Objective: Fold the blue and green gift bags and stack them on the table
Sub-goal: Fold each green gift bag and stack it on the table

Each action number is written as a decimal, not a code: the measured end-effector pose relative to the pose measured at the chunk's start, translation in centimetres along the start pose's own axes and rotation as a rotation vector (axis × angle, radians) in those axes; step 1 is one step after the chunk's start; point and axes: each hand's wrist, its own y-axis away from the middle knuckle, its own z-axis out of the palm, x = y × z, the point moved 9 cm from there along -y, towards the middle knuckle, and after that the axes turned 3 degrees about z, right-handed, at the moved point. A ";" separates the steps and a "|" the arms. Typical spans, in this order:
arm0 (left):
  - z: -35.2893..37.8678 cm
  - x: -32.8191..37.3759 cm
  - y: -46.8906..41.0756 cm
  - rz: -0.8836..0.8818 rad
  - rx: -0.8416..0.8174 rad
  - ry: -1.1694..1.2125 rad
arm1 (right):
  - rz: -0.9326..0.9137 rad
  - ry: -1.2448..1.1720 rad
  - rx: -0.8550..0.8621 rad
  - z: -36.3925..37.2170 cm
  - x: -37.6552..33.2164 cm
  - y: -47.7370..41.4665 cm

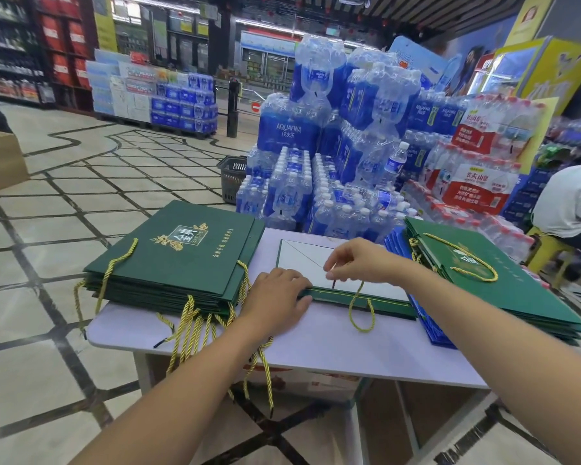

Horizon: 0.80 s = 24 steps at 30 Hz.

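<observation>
Table (366, 350): carrying every bag.
Green gift bag stack (188, 256): lying on the table's left end.
Second green stack (503, 280): resting on blue gift bags (430, 327), table's right end.
Half-folded green bag (302, 256): lying at table centre, white inside showing.
Left hand (275, 297): pressing the bag's edge, fingers straight and together.
Right hand (359, 260): thumb and forefinger pinching the gold cord handle (361, 313).

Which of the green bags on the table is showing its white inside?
The middle bag, lying between the two piles. The left pile and right pile are topped with closed green fronts.
</observation>
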 end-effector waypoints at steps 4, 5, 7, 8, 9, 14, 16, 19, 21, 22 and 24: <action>-0.1 0.1 -0.1 -0.002 -0.003 -0.004 | -0.005 -0.028 0.130 0.7 1.8 -0.9; -0.1 0.1 -0.1 -0.004 0.000 -0.005 | -0.015 0.000 0.147 0.9 1.9 -1.0; -0.1 0.1 0.0 -0.008 0.007 -0.011 | -0.044 0.048 0.144 1.5 1.9 -1.2; -0.1 0.1 -0.1 -0.008 0.010 -0.012 | -0.053 0.059 0.133 1.9 1.9 -1.3; -0.2 0.1 -0.1 -0.008 0.011 -0.011 | -0.059 0.065 0.124 2.1 1.8 -1.4; -0.2 0.0 -0.2 -0.009 0.013 -0.011 | -0.085 0.134 0.109 2.5 1.4 -2.0; -0.2 0.0 -0.2 -0.013 0.015 -0.003 | -0.084 0.193 0.076 2.6 1.4 -2.1; -0.2 -0.1 -0.2 -0.014 0.018 0.007 | -0.098 0.297 0.025 2.7 0.7 -2.2; -0.2 -0.1 -0.1 -0.014 0.020 0.006 | -0.125 0.347 0.003 2.9 0.0 -2.3; -0.2 0.0 -0.1 -0.014 0.021 0.006 | -0.135 0.363 -0.007 3.1 -0.3 -2.5; -0.3 0.0 -0.1 -0.016 0.019 0.008 | -0.149 0.385 -0.015 3.3 -0.8 -2.8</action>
